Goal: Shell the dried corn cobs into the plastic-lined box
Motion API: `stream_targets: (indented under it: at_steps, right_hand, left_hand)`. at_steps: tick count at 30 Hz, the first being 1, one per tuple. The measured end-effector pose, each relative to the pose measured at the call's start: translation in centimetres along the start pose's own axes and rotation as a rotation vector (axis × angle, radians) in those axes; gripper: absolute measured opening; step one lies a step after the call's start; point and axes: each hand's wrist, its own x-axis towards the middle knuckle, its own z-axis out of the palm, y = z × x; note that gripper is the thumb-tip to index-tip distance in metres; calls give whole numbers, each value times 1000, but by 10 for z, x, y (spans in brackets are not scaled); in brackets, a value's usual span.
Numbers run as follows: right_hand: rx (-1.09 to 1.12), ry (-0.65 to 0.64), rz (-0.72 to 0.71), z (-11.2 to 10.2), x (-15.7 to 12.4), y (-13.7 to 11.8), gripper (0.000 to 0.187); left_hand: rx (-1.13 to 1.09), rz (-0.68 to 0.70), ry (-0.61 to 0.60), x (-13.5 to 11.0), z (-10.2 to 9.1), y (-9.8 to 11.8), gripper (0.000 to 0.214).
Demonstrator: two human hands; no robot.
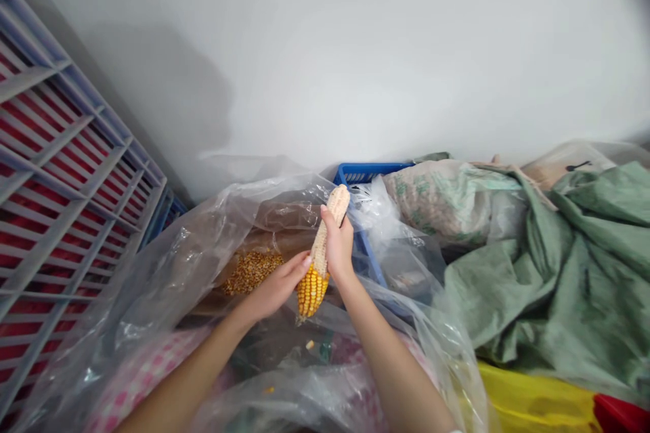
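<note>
At frame centre, the right hand's (341,243) grip clasps the corn cob's (319,254) bare upper length and the left hand's (278,285) pinches lower, where yellow kernels (311,294) remain unstripped, loose kernels (251,272) lying left of centre.

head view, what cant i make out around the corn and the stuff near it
All in the head view:
- Far side of the corn: hidden by the corn itself and the right hand.
- Green print on the pale sack: too blurred to read.
- Whatever lies under the green cloth: hidden by its folds.
- Full extent of the slatted crate: cut off by the left edge.
</note>
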Motion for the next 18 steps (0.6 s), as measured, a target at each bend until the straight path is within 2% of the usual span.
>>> stream_targets:
  at_steps: [4,8,12,14,18]
  right_hand:
    - [17,-53,32,-3,1,0,43]
    - [78,-92,65,-7,2,-2,41]
    - [192,-104,145,-9,4,-4,42]
    - [213,-109,144,-10,4,-4,42]
    - [241,-136,146,-12,2,-5,41]
  left_hand:
    - [184,70,-31,-3,-7,6,45]
    - [0,-51,-119,-2,-9,9,44]
    - [-230,-124,-116,0,-7,5,51]
    - [-261,-127,-121,1,-6,3,50]
    - [-172,-90,-161,1,-6,8,45]
